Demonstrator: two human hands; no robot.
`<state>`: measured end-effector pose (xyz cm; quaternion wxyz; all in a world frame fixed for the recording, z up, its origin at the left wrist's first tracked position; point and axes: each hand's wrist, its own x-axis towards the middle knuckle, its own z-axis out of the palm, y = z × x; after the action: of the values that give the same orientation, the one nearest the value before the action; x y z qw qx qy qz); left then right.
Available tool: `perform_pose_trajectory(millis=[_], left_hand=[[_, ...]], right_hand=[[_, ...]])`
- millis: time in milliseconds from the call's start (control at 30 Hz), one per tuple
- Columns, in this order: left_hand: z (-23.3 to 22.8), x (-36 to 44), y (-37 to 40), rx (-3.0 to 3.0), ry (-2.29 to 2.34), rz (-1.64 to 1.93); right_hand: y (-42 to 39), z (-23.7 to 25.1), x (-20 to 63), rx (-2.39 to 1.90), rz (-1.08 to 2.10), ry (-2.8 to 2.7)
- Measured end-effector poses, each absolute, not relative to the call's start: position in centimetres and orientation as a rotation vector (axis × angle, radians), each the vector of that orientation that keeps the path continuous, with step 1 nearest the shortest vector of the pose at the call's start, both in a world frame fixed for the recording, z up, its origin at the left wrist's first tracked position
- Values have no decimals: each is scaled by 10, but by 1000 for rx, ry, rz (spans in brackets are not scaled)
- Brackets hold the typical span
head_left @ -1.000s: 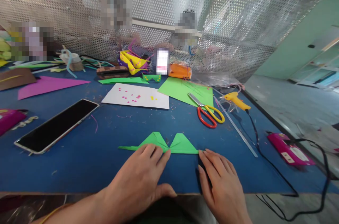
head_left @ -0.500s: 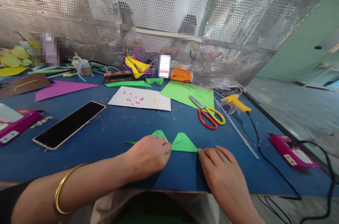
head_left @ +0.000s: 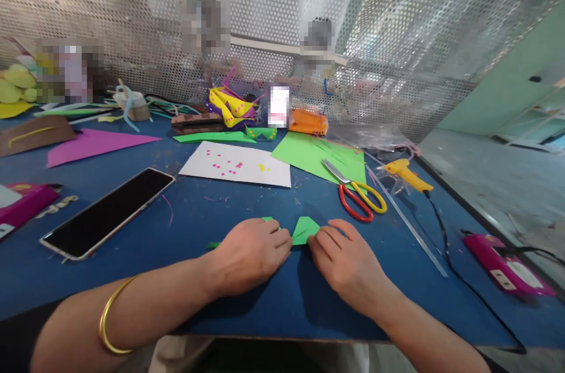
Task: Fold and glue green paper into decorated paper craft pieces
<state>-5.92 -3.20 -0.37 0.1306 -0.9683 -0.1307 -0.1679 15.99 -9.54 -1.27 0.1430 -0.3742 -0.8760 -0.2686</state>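
A folded piece of green paper [head_left: 305, 230] is held just above the blue table near its front edge. My left hand [head_left: 252, 252] is closed over its left part, with a bit of green showing above the knuckles and a thin green end sticking out to the left. My right hand [head_left: 342, 255] pinches the paper's right side between thumb and fingers. Between the two hands a green peak stands up. The fingertips partly cover the folds.
Scissors [head_left: 353, 196] with red and yellow handles lie partly on light green paper [head_left: 300, 152]. A dotted white sheet [head_left: 236, 166], a phone [head_left: 108, 211], a yellow glue gun [head_left: 408, 176] with its cord, and magenta power strips [head_left: 507, 264] surround the hands on the blue table [head_left: 198, 214].
My right hand has moved left along the green paper, closer to my left hand, so less of the paper shows. The view has shifted slightly.
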Motion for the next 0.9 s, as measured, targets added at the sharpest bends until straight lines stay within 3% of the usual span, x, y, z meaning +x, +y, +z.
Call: perform_pose_trajectory(millis=[233, 633, 900], left_hand=[[-2, -57, -31, -2751, -442, -635], [-8, -53, -33, -2765, -471, -746], [-5, -56, -33, -2709, -452, -759]], right_hand=[[-90, -13, 154, -1210, -489, -2312], [-88, -17, 145, -1121, -586, -2376], [-84, -17, 155, -1221, -433, -2247]])
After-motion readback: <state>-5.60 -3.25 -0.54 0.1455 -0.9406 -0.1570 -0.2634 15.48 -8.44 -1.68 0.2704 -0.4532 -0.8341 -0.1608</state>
